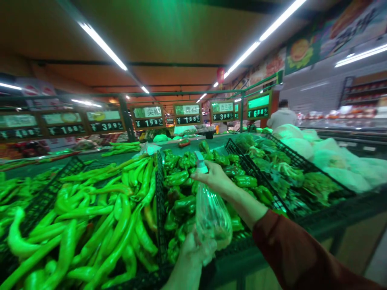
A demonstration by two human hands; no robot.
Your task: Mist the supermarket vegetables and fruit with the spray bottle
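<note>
My right hand point(213, 177) pinches the top of a clear plastic bag point(212, 213) above a bin of dark green wrinkled peppers point(181, 177). My left hand point(193, 251) grips the same bag from below, near the front edge of the stall. The bag hangs stretched between the two hands and looks nearly empty. A heap of long bright green peppers point(102, 217) fills the bin to the left, behind a black mesh divider point(159, 209).
A bin of leafy greens point(281, 173) lies to the right, with pale bagged vegetables point(320, 155) beyond. Price signs point(148, 117) hang above the stall. A person in a light top point(282, 117) stands at the far right. The stall's front rim point(242, 257) is close to me.
</note>
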